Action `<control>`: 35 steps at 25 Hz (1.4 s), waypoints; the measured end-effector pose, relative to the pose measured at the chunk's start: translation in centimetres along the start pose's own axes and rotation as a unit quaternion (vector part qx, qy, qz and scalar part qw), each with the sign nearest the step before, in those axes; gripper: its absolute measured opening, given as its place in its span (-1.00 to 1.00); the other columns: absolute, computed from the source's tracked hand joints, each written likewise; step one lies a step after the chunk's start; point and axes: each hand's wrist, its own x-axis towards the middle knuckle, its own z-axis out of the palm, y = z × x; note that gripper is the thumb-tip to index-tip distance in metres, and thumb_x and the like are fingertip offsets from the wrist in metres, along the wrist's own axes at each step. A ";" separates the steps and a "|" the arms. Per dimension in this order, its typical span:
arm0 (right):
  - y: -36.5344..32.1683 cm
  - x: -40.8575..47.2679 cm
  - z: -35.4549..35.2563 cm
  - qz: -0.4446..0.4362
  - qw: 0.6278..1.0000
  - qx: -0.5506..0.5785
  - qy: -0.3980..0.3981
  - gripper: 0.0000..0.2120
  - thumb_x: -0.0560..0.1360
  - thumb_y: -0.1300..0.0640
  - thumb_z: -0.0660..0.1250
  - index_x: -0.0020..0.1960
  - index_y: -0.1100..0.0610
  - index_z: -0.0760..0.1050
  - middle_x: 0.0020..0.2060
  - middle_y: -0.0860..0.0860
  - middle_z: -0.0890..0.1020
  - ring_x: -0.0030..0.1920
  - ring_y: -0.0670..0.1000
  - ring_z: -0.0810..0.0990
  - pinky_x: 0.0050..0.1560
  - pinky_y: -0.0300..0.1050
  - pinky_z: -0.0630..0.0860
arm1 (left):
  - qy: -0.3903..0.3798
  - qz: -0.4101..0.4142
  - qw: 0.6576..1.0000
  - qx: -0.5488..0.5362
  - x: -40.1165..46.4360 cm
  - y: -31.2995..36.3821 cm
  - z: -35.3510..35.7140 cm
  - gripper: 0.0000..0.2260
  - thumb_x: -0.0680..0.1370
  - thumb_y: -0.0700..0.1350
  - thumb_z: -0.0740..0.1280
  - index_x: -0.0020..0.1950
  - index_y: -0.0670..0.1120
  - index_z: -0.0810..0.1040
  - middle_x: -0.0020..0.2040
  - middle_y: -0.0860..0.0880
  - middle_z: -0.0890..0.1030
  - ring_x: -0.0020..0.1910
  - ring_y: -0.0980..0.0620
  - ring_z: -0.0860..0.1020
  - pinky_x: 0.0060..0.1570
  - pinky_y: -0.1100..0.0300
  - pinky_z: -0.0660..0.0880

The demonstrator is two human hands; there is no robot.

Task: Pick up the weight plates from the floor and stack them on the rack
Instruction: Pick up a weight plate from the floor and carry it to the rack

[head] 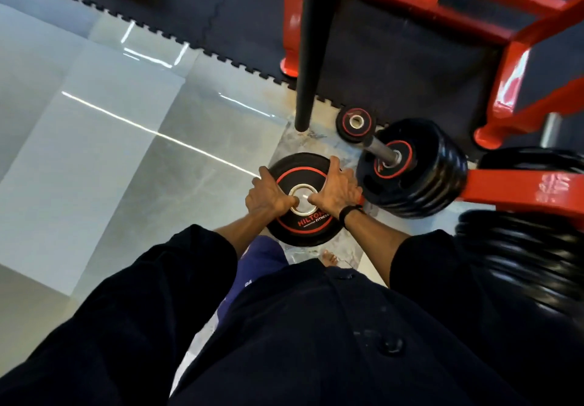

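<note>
Hands on the plate (305, 198) at centre frame — your left hand (268, 195) and right hand (338, 189) both clamp it, thumbs hooked into the steel centre hole (302, 199), fingers curled over the far rim. It faces up at you; whether it's off the floor yet, you can't tell. Rack peg (379, 150) sits just to the upper right, already loaded with plates (417, 168), its axis pointing towards the upper left — so you'll likely need that centre hole turned to meet the peg tip, right hand leading
</note>
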 end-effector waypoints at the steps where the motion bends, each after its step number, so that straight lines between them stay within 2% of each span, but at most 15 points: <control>1: 1.5 -1.0 -0.3 0.004 1.000 0.000 0.009 -0.19 0.24 -0.04 0.51 0.35 0.06 0.16 0.20 0.24 0.41 0.14 0.33 0.47 0.08 0.12 0.42 | 0.008 0.006 1.000 0.005 -1.3 0.4 1.0 -0.06 0.15 0.20 0.58 0.37 -0.04 0.19 0.24 -0.15 0.49 0.18 -0.23 0.54 0.11 -0.15 0.53; 10: 15.5 -11.9 -3.8 0.013 0.994 0.052 0.099 -0.07 0.18 -0.12 0.53 0.40 -0.02 0.11 0.16 0.23 0.43 0.14 0.36 0.47 0.13 0.22 0.42 | 0.047 0.090 0.995 -0.013 -17.0 5.0 8.2 -0.09 0.23 0.10 0.59 0.41 -0.07 0.17 0.31 -0.18 0.42 0.27 -0.25 0.47 0.20 -0.10 0.42; 17: 24.3 -22.9 0.8 0.069 0.986 0.094 0.117 -0.16 0.20 -0.11 0.51 0.33 0.02 0.15 0.14 0.23 0.44 0.12 0.33 0.48 0.10 0.18 0.42 | 0.035 0.151 0.988 0.029 -26.3 1.7 16.0 -0.09 0.20 0.10 0.59 0.40 -0.08 0.18 0.27 -0.17 0.45 0.24 -0.24 0.50 0.14 -0.08 0.45; 20: 28.3 -27.8 2.5 0.096 0.985 0.098 0.105 -0.21 0.20 -0.03 0.50 0.30 0.03 0.16 0.14 0.22 0.42 0.14 0.33 0.47 0.13 0.18 0.42 | 0.006 0.156 0.987 0.045 -30.6 0.1 19.7 -0.15 0.20 0.08 0.58 0.33 -0.07 0.21 0.26 -0.18 0.45 0.22 -0.25 0.51 0.12 -0.07 0.46; 23: 33.0 -31.8 3.4 0.140 0.977 0.116 0.113 -0.17 0.19 0.00 0.50 0.34 0.03 0.15 0.19 0.23 0.40 0.19 0.32 0.44 0.17 0.19 0.42 | -0.016 0.186 0.980 0.074 -35.1 0.5 23.5 -0.18 0.21 0.07 0.58 0.31 -0.06 0.21 0.24 -0.17 0.46 0.20 -0.25 0.52 0.11 -0.07 0.46; 29: 43.0 -36.3 1.8 0.203 0.953 0.144 0.172 -0.11 0.18 0.00 0.50 0.38 0.01 0.10 0.22 0.24 0.40 0.17 0.32 0.46 0.17 0.19 0.42 | -0.021 0.274 0.957 0.095 -42.0 5.9 29.5 -0.24 0.21 0.05 0.57 0.24 -0.07 0.24 0.23 -0.17 0.44 0.13 -0.25 0.55 0.06 -0.03 0.48; 35: 53.6 -36.5 -4.0 0.197 0.929 0.165 0.264 -0.10 0.21 -0.06 0.49 0.41 0.06 0.10 0.15 0.23 0.44 0.14 0.30 0.47 0.12 0.19 0.46 | 0.002 0.355 0.931 0.087 -47.2 16.3 35.1 -0.23 0.22 0.18 0.55 0.22 -0.05 0.21 0.18 -0.17 0.44 0.10 -0.26 0.55 -0.01 -0.03 0.49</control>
